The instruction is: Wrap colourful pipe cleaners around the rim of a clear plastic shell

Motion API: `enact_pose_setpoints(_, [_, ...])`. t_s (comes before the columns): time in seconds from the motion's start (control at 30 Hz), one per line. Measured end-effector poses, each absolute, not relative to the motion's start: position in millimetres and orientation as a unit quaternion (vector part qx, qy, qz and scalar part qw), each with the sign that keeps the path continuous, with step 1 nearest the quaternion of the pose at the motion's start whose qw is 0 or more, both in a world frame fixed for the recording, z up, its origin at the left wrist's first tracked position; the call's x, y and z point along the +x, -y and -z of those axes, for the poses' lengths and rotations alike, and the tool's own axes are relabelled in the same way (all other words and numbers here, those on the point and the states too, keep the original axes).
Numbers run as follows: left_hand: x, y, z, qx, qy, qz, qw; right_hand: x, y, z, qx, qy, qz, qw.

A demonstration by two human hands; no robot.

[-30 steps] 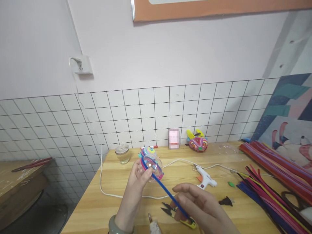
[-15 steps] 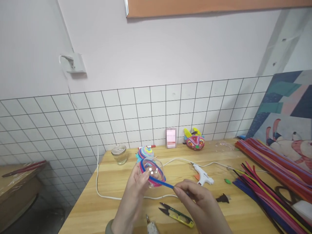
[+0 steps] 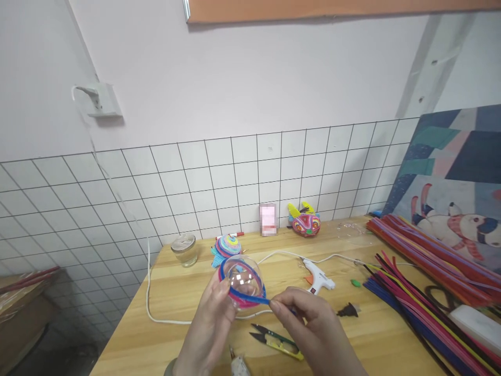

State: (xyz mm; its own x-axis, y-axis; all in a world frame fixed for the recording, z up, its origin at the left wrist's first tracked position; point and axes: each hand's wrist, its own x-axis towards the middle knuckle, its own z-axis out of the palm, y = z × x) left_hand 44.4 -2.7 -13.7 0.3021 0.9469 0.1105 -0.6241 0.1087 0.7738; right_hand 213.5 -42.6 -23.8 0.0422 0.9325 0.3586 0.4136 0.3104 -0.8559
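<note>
My left hand [image 3: 213,308] is closed around the side of a clear plastic ball [image 3: 247,277] above the table. Pink and blue fuzzy strips ring the ball. A blue pipe cleaner [image 3: 250,298] leads from the ball's rim to my right hand [image 3: 309,318], whose thumb and forefinger pinch its end. Thread snips [image 3: 276,342] with a yellow handle lie below, between the hands. Just below my left hand is the tip of a pale tool or tube [image 3: 238,364], partly cut off by the frame.
A white glue gun [image 3: 320,278] and its cord lie behind my right hand, with a black plug [image 3: 348,310] beside. Bundled pipe cleaners [image 3: 415,308] cover the right side. A glass jar [image 3: 185,250], colourful round craft [image 3: 229,245] and animal-faced craft [image 3: 306,223] stand at the back.
The view has swung slightly right. The ball is turned a little, showing more of its dome and pink band. Both hands keep their hold, the blue pipe cleaner stretched between them.
</note>
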Motion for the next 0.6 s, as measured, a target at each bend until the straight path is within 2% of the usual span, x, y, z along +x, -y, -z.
enact_pose_setpoints(0.23, [46.0,3.7,14.3,0.342,-0.199,-0.553,0.733,214.3,40.4,24.5,-0.522,0.605,-0.350,0.488])
enact_pose_setpoints(0.6, [49.2,1.0,14.3,0.344,-0.203,-0.549,0.734,213.3,35.4,19.7,-0.516,0.565,-0.403,0.503])
